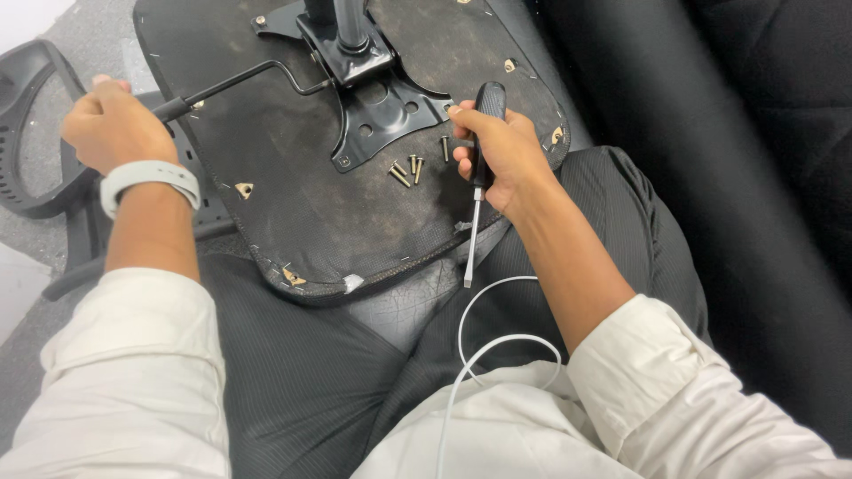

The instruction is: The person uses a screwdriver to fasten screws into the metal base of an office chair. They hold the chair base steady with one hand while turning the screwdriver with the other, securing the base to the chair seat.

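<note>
An upturned black office chair seat (293,204) rests on my lap, its underside facing up. A black metal mounting plate (377,106) with a post sits on it. My left hand (111,124), with a white wristband, grips the handle end of the plate's black lever (231,84). My right hand (497,155) is closed around a black-handled screwdriver (479,177), whose shaft points down toward me off the seat's edge. Several loose brass screws (413,167) lie on the seat just left of that hand.
A black sofa (728,160) rises to the right. A black plastic armrest (27,133) lies on the grey floor at left. A white cable (479,355) curls over my dark trousers and white shirt.
</note>
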